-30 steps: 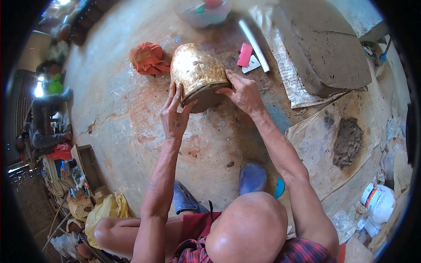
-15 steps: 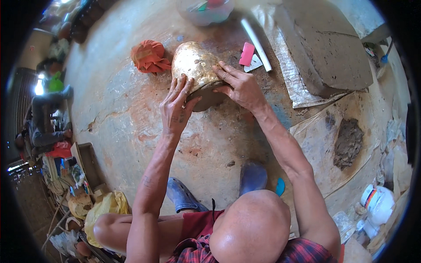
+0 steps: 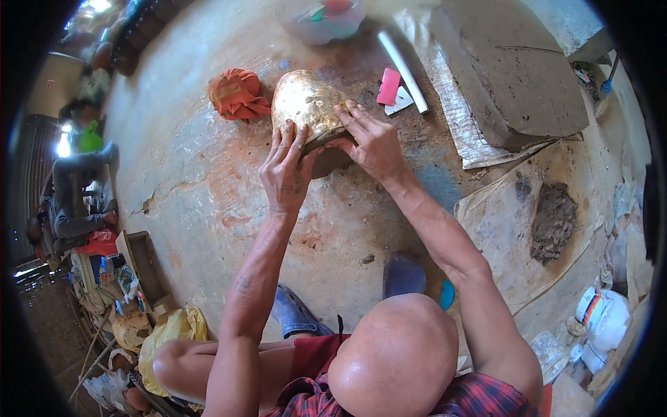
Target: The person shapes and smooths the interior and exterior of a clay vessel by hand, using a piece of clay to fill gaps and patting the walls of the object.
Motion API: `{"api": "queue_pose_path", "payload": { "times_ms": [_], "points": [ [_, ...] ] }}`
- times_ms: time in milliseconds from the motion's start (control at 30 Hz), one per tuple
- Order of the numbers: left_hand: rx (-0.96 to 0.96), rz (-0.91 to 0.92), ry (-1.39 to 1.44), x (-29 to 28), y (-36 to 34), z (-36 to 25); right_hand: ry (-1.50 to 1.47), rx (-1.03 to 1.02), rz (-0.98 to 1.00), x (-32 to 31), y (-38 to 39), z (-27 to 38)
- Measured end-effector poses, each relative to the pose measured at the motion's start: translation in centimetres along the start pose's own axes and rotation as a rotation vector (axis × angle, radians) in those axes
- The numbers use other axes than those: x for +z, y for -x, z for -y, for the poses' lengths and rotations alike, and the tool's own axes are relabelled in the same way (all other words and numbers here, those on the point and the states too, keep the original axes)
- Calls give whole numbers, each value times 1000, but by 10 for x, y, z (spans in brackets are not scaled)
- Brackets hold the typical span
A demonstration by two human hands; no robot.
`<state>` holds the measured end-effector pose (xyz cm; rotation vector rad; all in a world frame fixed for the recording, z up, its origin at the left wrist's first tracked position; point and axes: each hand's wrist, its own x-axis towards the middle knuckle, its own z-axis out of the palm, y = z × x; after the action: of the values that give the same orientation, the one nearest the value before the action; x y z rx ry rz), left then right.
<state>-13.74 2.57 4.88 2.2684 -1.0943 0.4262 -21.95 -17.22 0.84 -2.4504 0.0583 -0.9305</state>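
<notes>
A rounded, pot-shaped form (image 3: 306, 104) with a shiny, mottled gold-brown surface lies tipped on the floor in front of me. Dark grey-brown clay (image 3: 332, 164) shows along its near edge. My left hand (image 3: 283, 174) grips that edge on the left, fingers lying over the outer wall and thumb at the clay. On the right side my right hand (image 3: 375, 147) holds the same edge, two fingers stretched along the wall and thumb bent under at the clay. The inside of the form is hidden from view.
Left of the form sits an orange cloth bundle (image 3: 237, 94). To the right lie a pink block (image 3: 389, 86), a white card (image 3: 401, 103) and a white tube (image 3: 403, 73). A large clay slab (image 3: 511, 76) rests on sheeting, a clay lump (image 3: 554, 222) nearer. A clear basin (image 3: 323, 28) stands beyond.
The near edge of the form has tilted slightly, and my right thumb has moved inward along it. Both hands keep their grip.
</notes>
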Motion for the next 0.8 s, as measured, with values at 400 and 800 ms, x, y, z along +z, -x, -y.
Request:
{"api": "queue_pose_path", "payload": {
  "times_ms": [400, 800],
  "points": [
    [-24, 134, 56, -16, -1, -2, 57, 140, -54, 10, 4, 21],
    [-222, 160, 401, -5, 41, 25, -283, 191, -57, 1, 30, -6]
  ]
}}
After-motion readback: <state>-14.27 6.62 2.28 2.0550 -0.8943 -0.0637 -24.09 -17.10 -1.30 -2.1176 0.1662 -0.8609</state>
